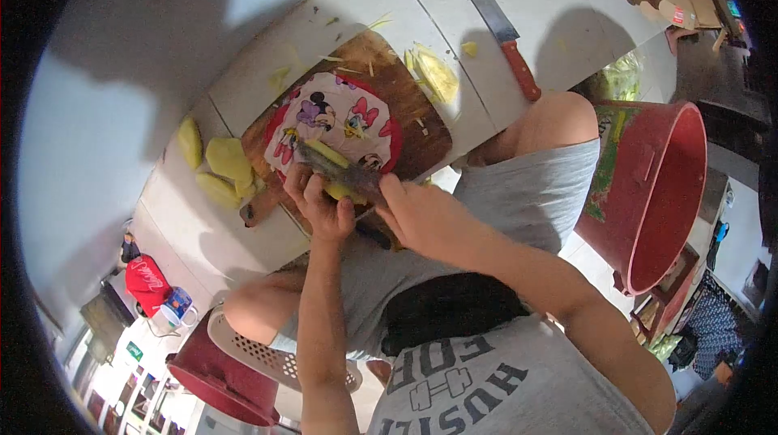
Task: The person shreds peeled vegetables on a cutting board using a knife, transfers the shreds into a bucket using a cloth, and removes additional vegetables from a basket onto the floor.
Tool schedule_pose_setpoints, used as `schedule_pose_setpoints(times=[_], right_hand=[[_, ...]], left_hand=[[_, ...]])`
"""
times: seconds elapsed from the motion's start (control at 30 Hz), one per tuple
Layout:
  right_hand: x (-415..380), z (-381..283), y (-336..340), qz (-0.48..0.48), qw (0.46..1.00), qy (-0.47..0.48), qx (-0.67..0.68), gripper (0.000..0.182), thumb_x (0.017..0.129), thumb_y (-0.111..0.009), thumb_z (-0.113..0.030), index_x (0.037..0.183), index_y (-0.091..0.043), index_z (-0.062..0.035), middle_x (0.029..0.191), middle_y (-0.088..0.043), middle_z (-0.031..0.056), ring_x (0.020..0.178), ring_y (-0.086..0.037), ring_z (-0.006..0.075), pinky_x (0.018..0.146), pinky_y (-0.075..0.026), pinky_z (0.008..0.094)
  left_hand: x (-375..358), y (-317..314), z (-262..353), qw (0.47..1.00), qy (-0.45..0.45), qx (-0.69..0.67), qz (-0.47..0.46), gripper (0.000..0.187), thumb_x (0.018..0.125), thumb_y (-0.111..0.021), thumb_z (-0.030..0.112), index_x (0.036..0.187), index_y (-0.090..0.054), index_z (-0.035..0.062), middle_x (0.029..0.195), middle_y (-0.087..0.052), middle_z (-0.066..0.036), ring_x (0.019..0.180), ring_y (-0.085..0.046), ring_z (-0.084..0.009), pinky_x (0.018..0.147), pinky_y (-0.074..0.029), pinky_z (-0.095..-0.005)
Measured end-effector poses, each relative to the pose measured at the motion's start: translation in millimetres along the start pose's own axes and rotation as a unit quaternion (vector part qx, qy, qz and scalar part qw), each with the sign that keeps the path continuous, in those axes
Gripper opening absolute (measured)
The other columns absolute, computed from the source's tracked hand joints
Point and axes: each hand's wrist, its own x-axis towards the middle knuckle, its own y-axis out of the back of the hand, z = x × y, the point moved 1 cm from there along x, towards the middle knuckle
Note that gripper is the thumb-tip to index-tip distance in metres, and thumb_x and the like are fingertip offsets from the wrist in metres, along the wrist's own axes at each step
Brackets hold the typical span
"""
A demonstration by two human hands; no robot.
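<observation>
From my remote view, the wooden board [425, 139] carries a red-rimmed plate [395, 141], and the yellow-green piece [328, 152] is above that plate, near the board's closer edge. My left hand [322, 206] has its grip clamped on the piece; my right hand [417, 214] is closed round the handle of the knife [365, 179]. If the piece twists, I judge the blade could skid into the left fingers, being so near. Partly hidden, the piece seems to run lengthwise alongside the blade, whose tip points toward the board's left side.
</observation>
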Motion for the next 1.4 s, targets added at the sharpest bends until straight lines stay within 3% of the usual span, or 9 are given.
schedule_pose_setpoints(times=[0.07,0.4,0.47,0.7,0.87,1.07,1.23,1.33,1.4], right_hand=[[15,5,-2,-0.049,0.997,-0.053,0.023,0.028,0.097,-0.061,-0.02,0.103,-0.044,0.0017,0.077,-0.063,0.0246,0.072,-0.067,0.0451,0.059,-0.055,0.0494],[-38,-29,39,-0.034,0.999,-0.009,0.01,0.032,0.101,-0.054,-0.029,0.106,-0.047,0.0014,0.075,-0.066,0.0224,0.064,-0.069,0.0403,0.053,-0.057,0.0463],[-42,-29,41,-0.047,0.998,-0.027,0.024,0.031,0.1,-0.056,-0.028,0.106,-0.048,0.0019,0.074,-0.065,0.0214,0.063,-0.069,0.0399,0.052,-0.057,0.0458],[-40,-36,48,-0.096,0.993,-0.043,0.044,0.029,0.098,-0.06,-0.02,0.101,-0.042,0.0026,0.074,-0.062,0.0227,0.064,-0.067,0.0417,0.052,-0.053,0.0459],[-23,-26,35,-0.014,0.999,0.001,0.05,0.029,0.099,-0.058,-0.024,0.104,-0.046,0.0017,0.073,-0.064,0.0242,0.065,-0.067,0.0435,0.054,-0.056,0.0484],[13,6,-11,-0.03,0.999,-0.037,0.022,0.026,0.099,-0.056,-0.024,0.103,-0.046,-0.0007,0.071,-0.066,0.0237,0.07,-0.069,0.0441,0.057,-0.056,0.0501],[-13,-21,22,-0.028,0.998,-0.035,0.033,0.025,0.098,-0.059,-0.021,0.101,-0.045,-0.0005,0.074,-0.064,0.0241,0.068,-0.065,0.0452,0.057,-0.053,0.0509],[-38,-34,42,-0.03,0.996,-0.033,0.073,0.025,0.096,-0.061,-0.017,0.099,-0.044,-0.0001,0.077,-0.061,0.0251,0.068,-0.063,0.0468,0.057,-0.05,0.0525],[-44,-36,46,-0.028,0.996,-0.031,0.084,0.025,0.097,-0.061,-0.017,0.099,-0.044,0.0,0.076,-0.061,0.0249,0.067,-0.062,0.0466,0.057,-0.05,0.0524]], left_hand=[[-1,0,-3,1.0,-0.017,-0.012,-0.015,0.05,0.096,-0.055,0.049,0.12,-0.054,0.0056,0.136,-0.039,-0.027,0.126,-0.046,-0.0429,0.101,-0.04,-0.0501],[3,-2,-2,0.997,-0.063,0.053,-0.002,0.06,0.093,-0.056,0.053,0.122,-0.052,0.0004,0.13,-0.041,-0.026,0.117,-0.051,-0.0404,0.097,-0.043,-0.0484],[-1,-7,-3,1.0,-0.003,0.004,0.013,0.064,0.092,-0.055,0.054,0.128,-0.052,0.0004,0.134,-0.039,-0.027,0.118,-0.052,-0.0415,0.098,-0.044,-0.0488],[-3,-4,-6,0.999,-0.026,0.032,0.02,0.065,0.091,-0.054,0.055,0.132,-0.052,0.0039,0.135,-0.038,-0.027,0.119,-0.052,-0.0422,0.1,-0.043,-0.0502],[-1,-4,-4,0.999,-0.035,-0.009,0.012,0.061,0.091,-0.056,0.053,0.13,-0.055,0.0055,0.135,-0.038,-0.028,0.121,-0.05,-0.0436,0.103,-0.04,-0.0518],[1,-4,-3,0.999,-0.032,-0.004,0.009,0.058,0.089,-0.061,0.053,0.122,-0.056,0.0054,0.13,-0.043,-0.025,0.116,-0.05,-0.0424,0.098,-0.041,-0.0508],[1,-6,1,0.999,-0.027,0.01,0.035,0.058,0.09,-0.06,0.053,0.122,-0.057,0.0051,0.13,-0.042,-0.025,0.115,-0.051,-0.0421,0.097,-0.043,-0.0502],[4,-1,1,0.998,-0.042,0.049,-0.006,0.06,0.092,-0.057,0.055,0.125,-0.055,0.0049,0.13,-0.042,-0.025,0.117,-0.05,-0.0422,0.096,-0.044,-0.0504],[1,-4,-1,0.999,-0.044,0.009,0.002,0.067,0.093,-0.056,0.051,0.142,-0.043,0.0082,0.139,-0.041,-0.027,0.128,-0.043,-0.0422,0.105,-0.036,-0.0545]])
